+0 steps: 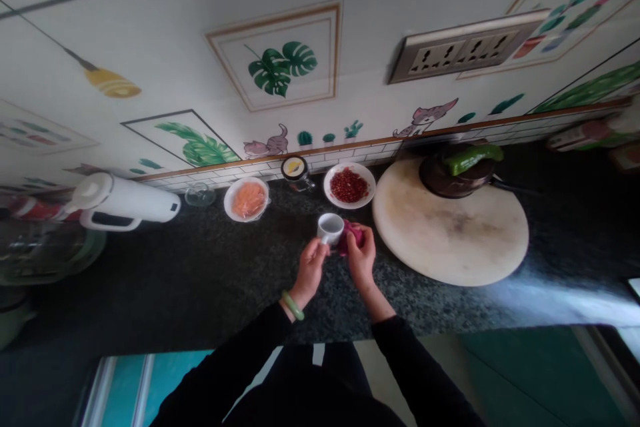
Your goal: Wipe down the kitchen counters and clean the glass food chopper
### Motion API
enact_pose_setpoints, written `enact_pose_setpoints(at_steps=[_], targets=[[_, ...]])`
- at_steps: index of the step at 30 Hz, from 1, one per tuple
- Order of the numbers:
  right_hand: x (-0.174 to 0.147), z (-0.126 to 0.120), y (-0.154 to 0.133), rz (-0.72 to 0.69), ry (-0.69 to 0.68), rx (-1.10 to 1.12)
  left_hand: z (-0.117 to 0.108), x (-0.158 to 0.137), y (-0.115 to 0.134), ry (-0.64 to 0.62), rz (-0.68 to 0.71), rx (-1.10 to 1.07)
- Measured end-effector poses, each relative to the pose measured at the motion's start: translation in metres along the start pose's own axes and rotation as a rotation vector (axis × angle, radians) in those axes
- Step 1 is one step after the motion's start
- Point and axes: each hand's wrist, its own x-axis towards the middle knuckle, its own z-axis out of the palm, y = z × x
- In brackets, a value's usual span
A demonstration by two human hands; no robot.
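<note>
1. The left hand [311, 270] has its thumb and fingers closed on the handle side of a white cup [330, 225], which stands just beyond the fingertips, its mouth facing up toward the camera.
2. The right hand [362, 259] grips a crumpled magenta cloth [345, 244], thumb on top, fingers bent around its far side; the cloth is bunched between these fingers and the cup's right wall. Whether it presses on the cup cannot be told.
3. Beyond the right fingers, near them, a white bowl [327, 188] holds small dark-red pieces [349, 185].
4. Farther off, to the left of that bowl, stands a jar [295, 169] with a dark-rimmed lid.
5. Beyond the left fingers and to their left, a second white bowl [229, 203] holds orange shreds [250, 199].
6. Right of the right fingers lies a round pale board [445, 247], bearing a dark brown round object [440, 180] topped by a long green vegetable [474, 159].
7. Well to the left of the left fingers, a white jug [135, 197] lies on its side.
</note>
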Motion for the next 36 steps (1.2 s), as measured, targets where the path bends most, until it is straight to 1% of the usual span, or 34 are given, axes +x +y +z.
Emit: enact_pose_setpoints(at_steps=[2, 4, 6, 9, 14, 19, 24, 29, 33, 36], targets=[[-0.012, 0.001, -0.003, -0.109, 0.002, -0.039, 0.004, 0.000, -0.001, 0.016, 0.002, -0.019], [-0.021, 0.006, -0.004, -0.155, 0.017, -0.073, 0.009, -0.001, -0.002, 0.010, 0.002, -0.012], [-0.024, 0.010, -0.004, -0.123, 0.024, -0.066, 0.012, -0.001, -0.003, 0.001, 0.001, 0.012], [-0.021, 0.012, -0.004, -0.038, -0.008, -0.010, 0.012, 0.000, -0.003, -0.009, 0.013, 0.044], [-0.014, 0.007, -0.007, 0.032, -0.021, 0.018, 0.006, 0.003, -0.001, -0.053, 0.030, 0.057], [-0.012, 0.003, -0.011, 0.107, -0.055, 0.026, 0.007, 0.003, -0.003, -0.057, 0.006, 0.033], [-0.016, 0.002, -0.010, 0.111, -0.042, -0.004, 0.008, -0.001, -0.008, -0.038, 0.020, 0.055], [-0.014, 0.000, -0.007, 0.115, -0.045, -0.030, 0.004, 0.000, -0.008, -0.092, 0.014, 0.055], [-0.011, -0.002, -0.006, 0.103, -0.064, -0.078, -0.001, 0.002, -0.007, -0.105, 0.002, 0.062], [-0.007, -0.004, -0.003, 0.128, -0.040, -0.129, -0.005, -0.001, -0.005, -0.119, -0.014, 0.065]])
